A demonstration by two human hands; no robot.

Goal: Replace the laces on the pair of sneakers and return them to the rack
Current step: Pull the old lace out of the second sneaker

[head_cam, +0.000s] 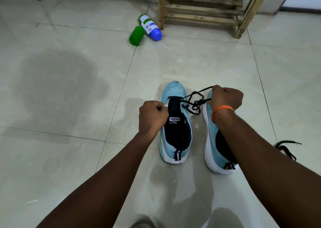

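Between left grip [153, 116] and right grip [225, 98] stretches black lace [196, 104].

A home's plain room — pale floor tiles [69, 88], a wooden shoe rack [205, 10] against the wall.

A person's left hand [152, 117] pinches the edge of a light-blue sneaker [175, 123] on a tiled floor [69, 88]; the right hand [225, 97] grips a tangled black lace [195, 101] above the second sneaker [215, 140]; beyond, a wooden rack [201, 10], a green bottle [136, 35] and a blue-capped bottle [150, 27] lying beside it.
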